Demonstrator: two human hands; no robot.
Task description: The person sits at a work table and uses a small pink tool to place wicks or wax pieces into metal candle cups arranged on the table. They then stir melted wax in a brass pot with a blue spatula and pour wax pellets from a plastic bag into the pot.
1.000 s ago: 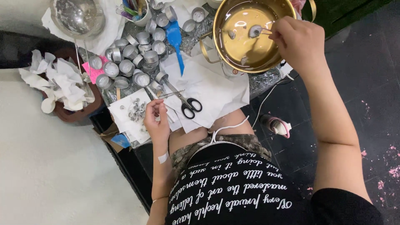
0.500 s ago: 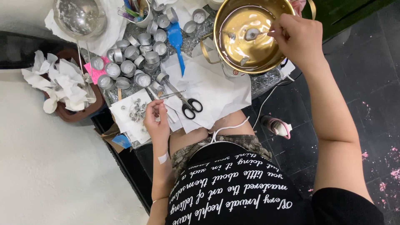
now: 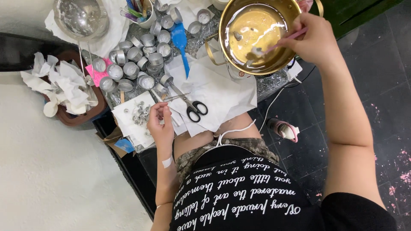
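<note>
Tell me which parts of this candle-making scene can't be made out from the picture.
All in the head view:
- Gold pot: its far rim is cut off by the top edge.
- Pink stick's tip: sunk in the pot's pale liquid.
- Right hand: its back hides the fingers' grip on the stick.
- Left hand: whatever it pinches is too small to tell.
- Small metal bits on the paper: too tiny to identify.

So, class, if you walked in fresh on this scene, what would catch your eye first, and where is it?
First the shiny gold pot at the top, where the right hand holds a thin pink stick in pale liquid. Then the cluster of small silver cups to its left, with black-handled scissors on white paper below. The left hand rests by tiny metal pieces.
</note>
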